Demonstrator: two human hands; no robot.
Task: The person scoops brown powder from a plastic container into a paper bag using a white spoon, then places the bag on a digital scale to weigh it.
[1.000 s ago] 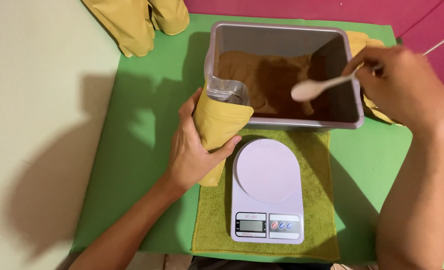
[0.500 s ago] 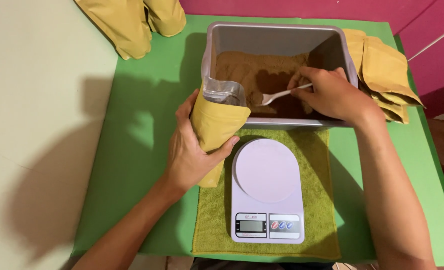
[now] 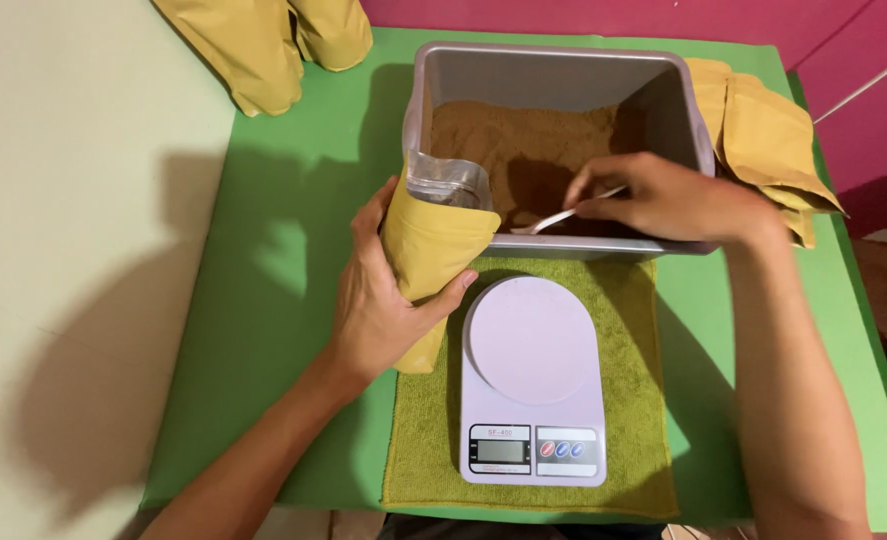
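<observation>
Since the earlier frame, right hand [image 3: 663, 200] has dropped lower into the bin [image 3: 553, 70], its spoon [image 3: 563, 217] now tipped down to the brown powder [image 3: 523, 135]; left hand [image 3: 378, 300] is unchanged. Yellow pouch [image 3: 433, 240], mouth open, stands tilted at the bin's near-left corner, left grip wrapped around it. Right grip is pinched narrow on the spoon handle. White scale [image 3: 533, 370] rests on an olive towel [image 3: 418, 440]. More yellow pouches [image 3: 763, 130] lie right of the bin on the green table [image 3: 273, 250], others [image 3: 253, 45] at top left.

Scale [image 3: 531, 380] on towel [image 3: 418, 450], before powder bin [image 3: 553, 75].
</observation>
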